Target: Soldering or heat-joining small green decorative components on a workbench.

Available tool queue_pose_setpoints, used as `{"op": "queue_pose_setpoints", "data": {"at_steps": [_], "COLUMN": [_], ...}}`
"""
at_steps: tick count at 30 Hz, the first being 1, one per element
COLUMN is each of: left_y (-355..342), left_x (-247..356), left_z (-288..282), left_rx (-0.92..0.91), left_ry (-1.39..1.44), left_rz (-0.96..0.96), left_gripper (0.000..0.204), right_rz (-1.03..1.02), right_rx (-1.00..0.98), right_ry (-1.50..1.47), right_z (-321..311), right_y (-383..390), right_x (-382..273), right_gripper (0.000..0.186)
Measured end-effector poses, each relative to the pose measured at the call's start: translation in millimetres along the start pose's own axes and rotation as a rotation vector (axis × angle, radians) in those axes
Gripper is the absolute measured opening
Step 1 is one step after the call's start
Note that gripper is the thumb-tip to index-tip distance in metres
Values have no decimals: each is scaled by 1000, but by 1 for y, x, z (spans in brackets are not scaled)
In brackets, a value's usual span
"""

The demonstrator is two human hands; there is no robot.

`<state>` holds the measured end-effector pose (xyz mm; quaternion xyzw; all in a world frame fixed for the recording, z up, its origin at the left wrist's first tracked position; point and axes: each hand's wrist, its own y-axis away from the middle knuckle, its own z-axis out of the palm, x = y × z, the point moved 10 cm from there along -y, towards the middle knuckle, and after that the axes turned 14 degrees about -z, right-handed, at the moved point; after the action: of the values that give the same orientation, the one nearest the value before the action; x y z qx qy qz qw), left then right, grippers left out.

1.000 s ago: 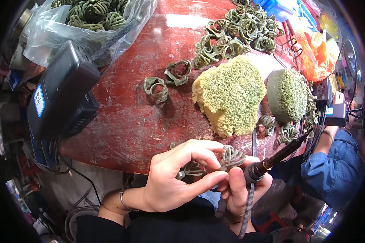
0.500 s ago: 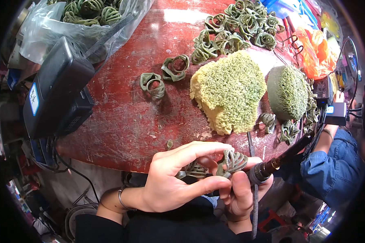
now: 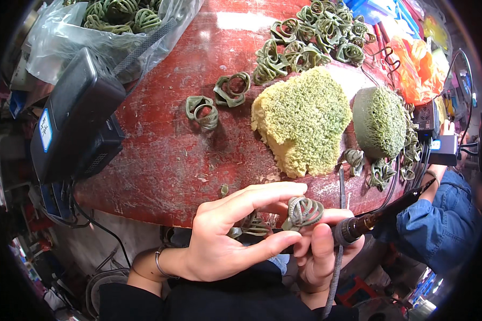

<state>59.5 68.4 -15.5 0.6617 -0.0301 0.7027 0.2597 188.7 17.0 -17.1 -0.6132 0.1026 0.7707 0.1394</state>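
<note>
"Beyond the left grip (image 3: 214, 230) and the right grip (image 3: 318, 257), what takes up the most room?"

"A scuffed red bench (image 3: 166, 171), stretching away from both hands. Far ahead and left of the left grip, a clear plastic bag (image 3: 59, 51) holds green looped pieces; nearer on that side stands a black device (image 3: 72, 101). Ahead of the right grip sits a yellow-green porous block (image 3: 305, 125), a round green block (image 3: 380, 123) to its right and a ring cluster (image 3: 326, 32) beyond it."

"And the hands?"

"The right grip is closed around a dark pen-like tool (image 3: 393, 206), tip pointing away to the right. The held ring (image 3: 304, 211), green and looped, sits at that hand's fingertips, between the two grips. The left grip's thumb and forefinger stand parted beside it, contact unclear; its lower fingers curl around a second ring (image 3: 256, 224)."

"How much is done?"

"The held ring appears to be mid-work. Two loose rings (image 3: 203, 115) lie ahead of the left grip; whether they, or the cluster, are finished or waiting cannot be told."

"Anything new?"

"Since half a second ago, the held ring has turned, its loops more face-on, and the tool has shifted slightly right. Blocks and loose rings lie unmoved."
</note>
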Motion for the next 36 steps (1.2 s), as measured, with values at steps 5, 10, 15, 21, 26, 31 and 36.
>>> {"op": "queue_pose_setpoints", "data": {"at_steps": [5, 10, 15, 21, 26, 31, 36], "left_y": [0, 0, -1, -4, -6, -7, -7], "left_x": [-1, -10, -20, -20, -20, -16, -13], "left_z": [2, 4, 6, 11, 10, 10, 9], "left_rx": [-20, -26, -90, -131, -152, -99, -119], "left_ry": [5, 58, 234, 260, 165, 152, 120], "left_rz": [-35, -118, -163, -211, -232, -193, -189], "left_gripper": [40, 35, 26, 30, 32, 32, 31], "right_rz": [-43, -67, -47, -26, 16, 68, 79], "right_rx": [14, 41, 42, 3, -45, -44, -47], "right_ry": [48, 70, 102, 52, 40, -107, -32], "right_z": [-3, -7, -6, -3, -1, 5, 8], "right_y": [-3, -4, -5, -5, 3, 1, 1], "right_x": [-4, -3, -2, -1, 7, 9, 12], "right_gripper": [18, 18, 19, 22, 23, 23, 28]}}
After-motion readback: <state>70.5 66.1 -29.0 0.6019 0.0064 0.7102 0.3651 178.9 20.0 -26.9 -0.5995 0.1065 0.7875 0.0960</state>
